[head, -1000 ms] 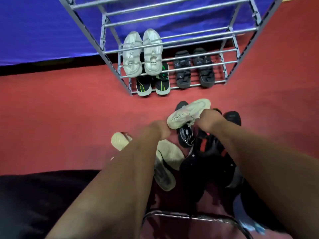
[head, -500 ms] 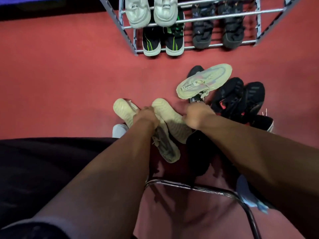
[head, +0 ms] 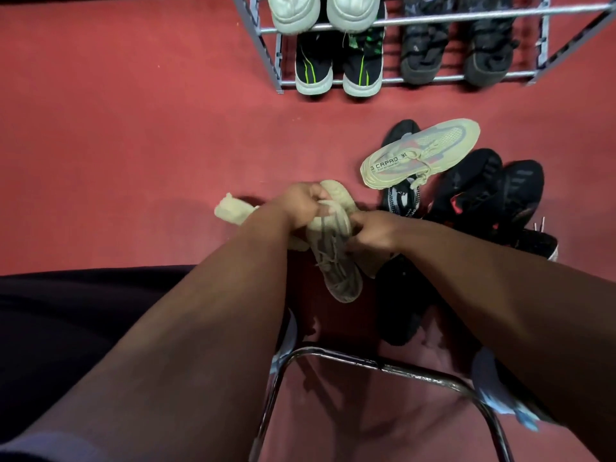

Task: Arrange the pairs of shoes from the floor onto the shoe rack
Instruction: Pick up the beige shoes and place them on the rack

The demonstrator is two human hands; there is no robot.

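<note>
A beige lace-up shoe (head: pixel 336 261) is lifted off the red floor, laces up, toe pointing away from me. My left hand (head: pixel 300 205) grips its toe end. My right hand (head: pixel 373 231) is closed on its right side, over another beige shoe (head: pixel 378 266) underneath. A third beige shoe (head: pixel 230 211) lies left of my left wrist. A cream "Capro" sneaker (head: pixel 420 155) rests on a heap of black shoes (head: pixel 483 191). The metal shoe rack (head: pixel 433 80) stands at the top with white sneakers (head: pixel 296 11), black-green shoes (head: pixel 313 68) and dark sandals (head: pixel 420 55).
A chrome chair frame (head: pixel 366 360) curves across the floor just below my arms. Dark cloth (head: pixel 66 311) covers the lower left. A light-blue shoe (head: pixel 500 391) peeks out under my right forearm. Open red floor (head: pixel 133 128) stretches between me and the rack's left side.
My right hand let go of the Capro sneaker, which now lies on the black shoes. Both hands came back toward me and took hold of the beige shoe, turning it laces up.
</note>
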